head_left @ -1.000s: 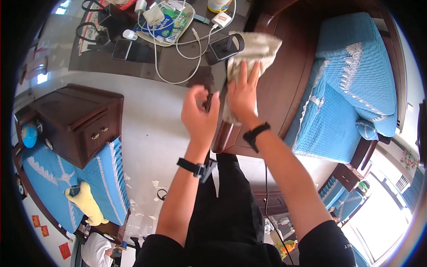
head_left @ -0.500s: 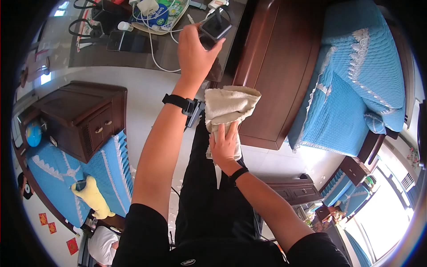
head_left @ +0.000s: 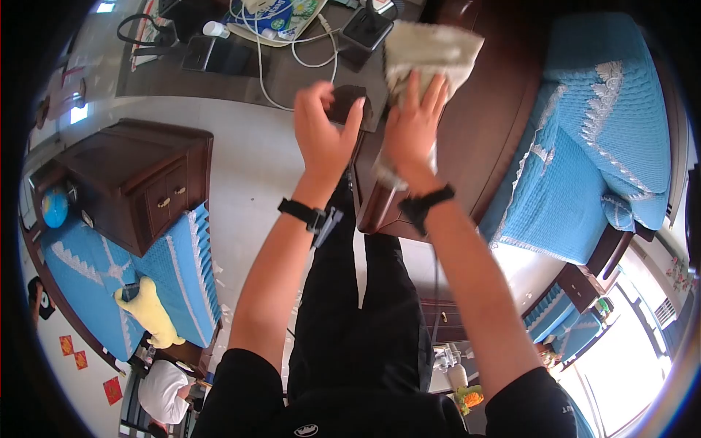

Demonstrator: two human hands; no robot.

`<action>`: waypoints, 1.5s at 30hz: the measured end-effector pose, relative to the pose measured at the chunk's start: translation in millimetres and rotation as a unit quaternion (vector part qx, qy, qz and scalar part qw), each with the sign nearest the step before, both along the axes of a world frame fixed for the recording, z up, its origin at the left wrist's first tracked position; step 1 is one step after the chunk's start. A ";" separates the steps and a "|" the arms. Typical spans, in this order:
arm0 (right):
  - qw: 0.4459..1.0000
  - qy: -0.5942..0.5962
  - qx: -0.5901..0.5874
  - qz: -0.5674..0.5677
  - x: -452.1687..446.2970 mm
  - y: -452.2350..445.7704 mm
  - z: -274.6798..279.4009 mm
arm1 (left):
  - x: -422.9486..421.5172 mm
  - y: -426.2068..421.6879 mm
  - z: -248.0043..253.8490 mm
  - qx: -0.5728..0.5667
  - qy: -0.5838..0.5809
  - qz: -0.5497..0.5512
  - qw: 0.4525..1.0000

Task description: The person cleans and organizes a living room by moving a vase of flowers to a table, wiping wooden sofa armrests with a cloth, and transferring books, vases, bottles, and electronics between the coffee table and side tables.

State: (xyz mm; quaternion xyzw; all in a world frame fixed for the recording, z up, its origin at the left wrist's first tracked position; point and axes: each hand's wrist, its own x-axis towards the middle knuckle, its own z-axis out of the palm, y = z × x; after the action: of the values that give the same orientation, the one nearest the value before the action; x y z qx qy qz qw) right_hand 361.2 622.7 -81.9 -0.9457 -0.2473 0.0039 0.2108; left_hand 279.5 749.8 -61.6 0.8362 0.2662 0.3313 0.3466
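Note:
My left hand (head_left: 321, 135) is empty, its fingers curved and apart, above the near edge of the dark glossy table (head_left: 241, 91). Beyond it a black box-like device (head_left: 367, 29) stands on that table, apart from the hand. My right hand (head_left: 415, 128) presses on a folded beige cloth (head_left: 431, 51), its fingers stretched over it and the thumb side partly hidden. The cloth lies across the border between the dark table and the brown wooden surface (head_left: 493, 95). Its lower end shows below my palm.
White cables (head_left: 261, 73) loop over the table beside a tray (head_left: 281, 42) of packets. A white-capped bottle (head_left: 215, 29) and a black box (head_left: 208, 55) are to the left. A blue-covered sofa (head_left: 555, 190) stands right; a wooden cabinet (head_left: 139, 186) left. A person (head_left: 164, 390) sits lower left.
My left hand has let go of the black device and drawn back toward me. My right hand has moved forward and right with the cloth, onto the wooden surface.

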 end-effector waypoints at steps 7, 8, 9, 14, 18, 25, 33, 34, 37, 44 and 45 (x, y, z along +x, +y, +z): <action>0.993 -0.114 -0.020 0.015 140.2 32.2 -36.0 | -91.0 -58.2 -42.2 -0.319 0.248 -0.028 0.914; 0.994 -0.106 -0.012 0.000 144.3 36.5 -31.8 | -103.2 -69.3 -46.4 -0.358 0.273 -0.045 0.892; 0.982 -0.137 -0.131 0.005 157.8 33.0 -49.5 | -115.5 -83.1 -51.2 -0.363 0.284 -0.069 0.885; 0.994 -0.042 -0.087 0.056 143.2 29.7 -27.9 | -140.2 -128.4 -42.2 -0.407 0.227 -0.051 0.883; 0.997 -0.041 0.018 0.068 62.0 6.0 -14.5 | -141.8 -147.3 -44.0 -0.436 0.183 0.010 0.881; 0.937 0.064 -0.245 0.243 -125.2 -38.2 24.9 | -180.2 -176.9 -61.3 -0.560 0.178 0.110 0.802; 0.646 0.094 -0.468 0.596 -175.9 -19.8 -15.8 | -249.9 -215.6 -73.4 -0.690 0.266 0.013 0.673; 0.639 0.091 -0.468 0.604 -178.1 -16.4 -18.5 | -252.9 -210.0 -67.6 -0.693 0.260 0.021 0.672; 0.572 0.124 -0.536 0.608 -189.8 -18.0 -67.1 | -275.6 -207.6 -76.3 -0.614 0.194 0.076 0.761; 0.521 0.229 -0.534 0.625 -139.3 -1.2 -33.3 | -321.1 -187.2 -104.3 -0.608 0.089 0.227 0.756; 0.542 0.241 -0.551 0.587 -127.4 6.9 -26.1 | -318.8 -182.4 -102.5 -0.600 0.094 0.233 0.759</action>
State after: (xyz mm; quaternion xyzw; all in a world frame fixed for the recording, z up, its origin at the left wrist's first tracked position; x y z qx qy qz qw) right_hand 233.8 629.6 -108.0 -0.4827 -0.6361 0.4903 -0.3491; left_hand -39.3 567.4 -164.0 0.3958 0.6284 0.0941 0.6630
